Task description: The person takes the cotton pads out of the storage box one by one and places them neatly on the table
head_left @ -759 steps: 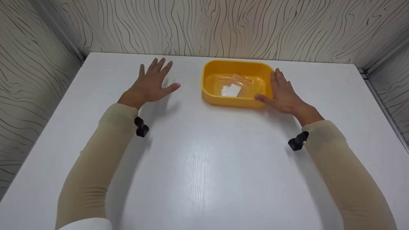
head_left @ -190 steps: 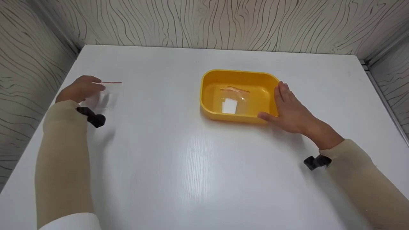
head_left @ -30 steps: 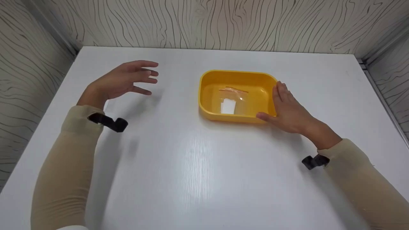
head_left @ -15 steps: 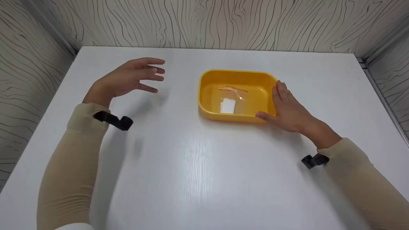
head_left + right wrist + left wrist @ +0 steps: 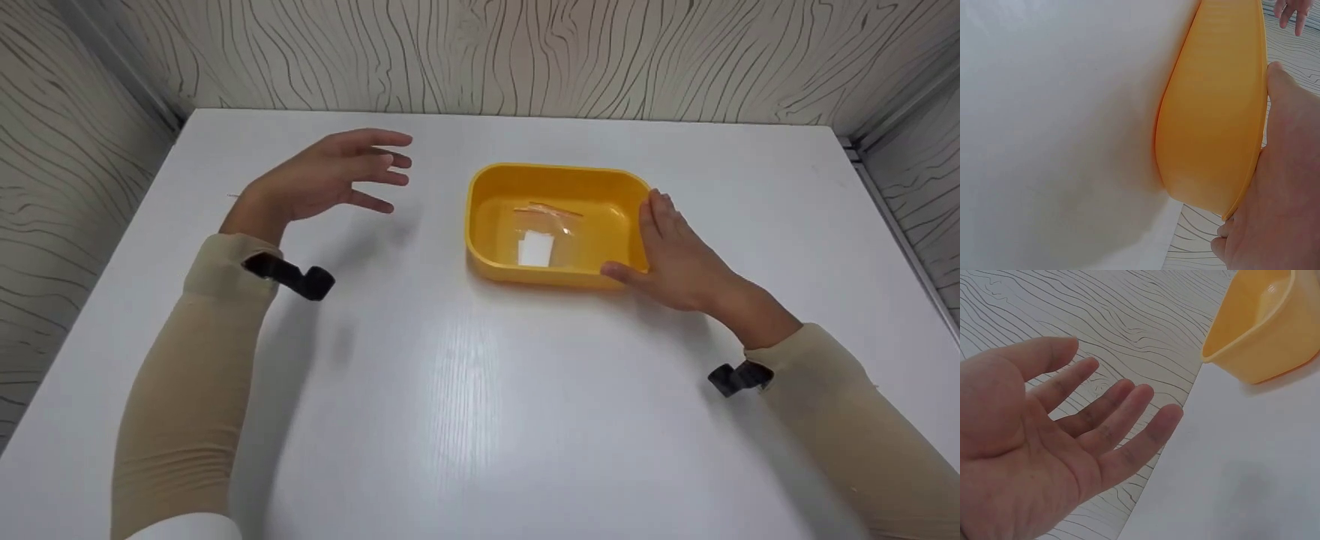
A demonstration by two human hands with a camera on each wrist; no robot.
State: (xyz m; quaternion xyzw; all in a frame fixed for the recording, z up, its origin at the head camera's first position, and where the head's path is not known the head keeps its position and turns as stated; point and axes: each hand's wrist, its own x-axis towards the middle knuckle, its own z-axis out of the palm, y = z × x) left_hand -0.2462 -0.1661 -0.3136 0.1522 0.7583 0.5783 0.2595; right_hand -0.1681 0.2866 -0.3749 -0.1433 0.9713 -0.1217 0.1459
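Note:
A yellow plastic tub (image 5: 487, 271) stands right of the table's middle. Clear zip bags (image 5: 566, 238) with red seal lines lie inside it, with white pieces (image 5: 535, 249) showing at their lower part; how many bags there are I cannot tell. My right hand (image 5: 679, 259) rests on the tub's right end, fingers straight along the side and thumb over the front rim. Left of the tub, my left hand (image 5: 322, 176) hovers above the table, fingers spread and holding nothing. Its bare palm (image 5: 1022, 455) shows in the left wrist view. Behind that wrist a short red line (image 5: 233, 196) of another zip bag peeks out.
The white table (image 5: 555, 405) ends at a wood-grain patterned panel (image 5: 480, 60) along the back. Similar panels stand at left and right. A black camera mount (image 5: 292, 276) juts from the left sleeve, and another mount (image 5: 739, 379) from the right.
My left hand, which held a zip bag at the table's left several seconds ago, is off it and has drifted right towards the tub. The right hand and tub stay put over the last second.

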